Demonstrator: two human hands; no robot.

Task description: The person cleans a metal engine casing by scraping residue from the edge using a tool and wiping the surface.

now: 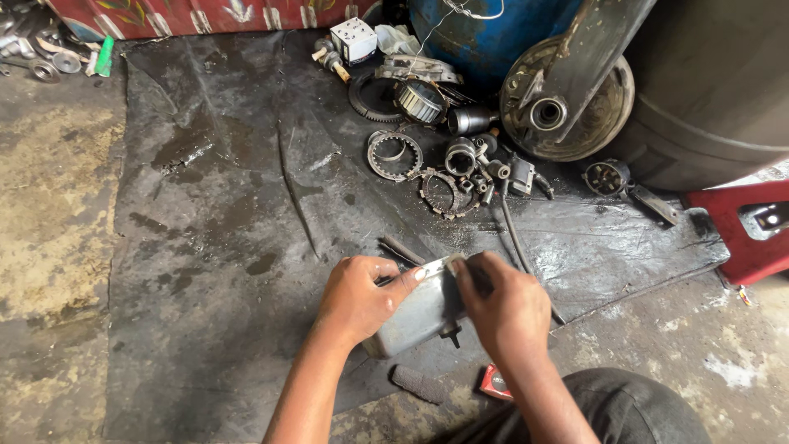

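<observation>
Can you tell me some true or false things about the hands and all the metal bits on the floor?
1. Both hands hold a grey metal part. True: the left hand and the right hand grip it together.
2. The part is held over a bare wooden table. False: it is over a dark mat on the floor.
3. Toothed rings lie on the mat beyond the hands. True.
4. A blue drum stands at the top of the picture. True.
5. The red thing lies to the left of the hands. False: it is at the right edge.
6. The small white box is in the right hand. False: it sits far off, by the drum.
</observation>
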